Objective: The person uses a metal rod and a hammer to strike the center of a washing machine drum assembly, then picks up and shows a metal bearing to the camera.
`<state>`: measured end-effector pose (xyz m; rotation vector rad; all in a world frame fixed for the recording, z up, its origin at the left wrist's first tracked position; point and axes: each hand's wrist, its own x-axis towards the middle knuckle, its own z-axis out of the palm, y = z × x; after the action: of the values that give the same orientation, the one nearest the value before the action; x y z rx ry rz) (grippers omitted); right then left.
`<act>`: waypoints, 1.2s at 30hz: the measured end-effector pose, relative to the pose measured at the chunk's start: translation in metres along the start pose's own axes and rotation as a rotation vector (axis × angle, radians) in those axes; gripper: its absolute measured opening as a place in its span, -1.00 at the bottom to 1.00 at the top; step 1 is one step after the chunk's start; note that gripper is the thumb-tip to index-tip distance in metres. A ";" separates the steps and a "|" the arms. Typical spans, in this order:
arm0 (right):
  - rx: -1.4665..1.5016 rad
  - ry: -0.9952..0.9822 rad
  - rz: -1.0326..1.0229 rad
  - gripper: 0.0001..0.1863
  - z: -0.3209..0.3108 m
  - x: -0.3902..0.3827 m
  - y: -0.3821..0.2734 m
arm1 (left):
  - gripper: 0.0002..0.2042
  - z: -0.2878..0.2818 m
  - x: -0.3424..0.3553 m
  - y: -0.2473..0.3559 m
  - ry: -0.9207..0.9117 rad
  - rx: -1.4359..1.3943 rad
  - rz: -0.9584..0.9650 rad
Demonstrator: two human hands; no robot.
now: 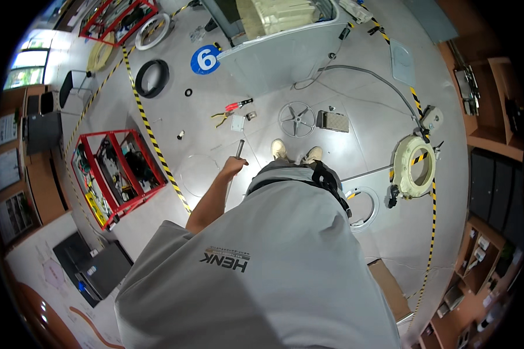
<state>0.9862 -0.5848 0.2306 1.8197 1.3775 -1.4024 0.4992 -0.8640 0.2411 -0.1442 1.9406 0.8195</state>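
My left hand is closed around a long grey metal rod, held upright at my left side. The rod's thicker end sticks up past my fist, and a thinner length runs down below it. My right hand is not in view. On the floor in front of my shoes lie yellow-handled pliers, a red-handled tool, a small white plate, a spoked pulley wheel and a boxy metal part.
A grey appliance cabinet stands ahead, its hose trailing right. Red tool cart and black rubber ring are left. A cream ring-shaped part and white door ring lie right. Striped tape marks the floor.
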 end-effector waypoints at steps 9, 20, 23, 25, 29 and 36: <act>-0.062 -0.029 -0.031 -0.34 -0.006 -0.009 -0.010 | -0.77 -0.011 -0.002 -0.030 0.030 0.020 -0.114; 0.042 0.037 -0.104 -0.29 -0.030 0.006 -0.002 | -0.75 0.000 -0.001 -0.020 -0.052 0.017 -0.131; -0.156 0.016 -0.015 -0.21 -0.043 -0.017 -0.040 | -0.75 0.008 0.002 -0.002 -0.031 0.036 -0.110; -0.171 -0.005 0.002 -0.19 -0.053 -0.010 -0.033 | -0.75 0.017 0.004 0.018 -0.031 0.062 -0.095; 0.205 -0.051 -0.036 -0.37 -0.057 0.033 0.017 | -0.75 0.045 0.016 0.062 -0.018 0.133 -0.046; 0.234 -0.075 0.081 -0.37 -0.135 0.067 0.011 | -0.77 0.117 0.018 0.181 -0.013 0.263 0.027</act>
<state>1.0545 -0.4506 0.2190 1.9220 1.1292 -1.6282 0.5008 -0.6514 0.2800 0.0454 2.0214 0.5744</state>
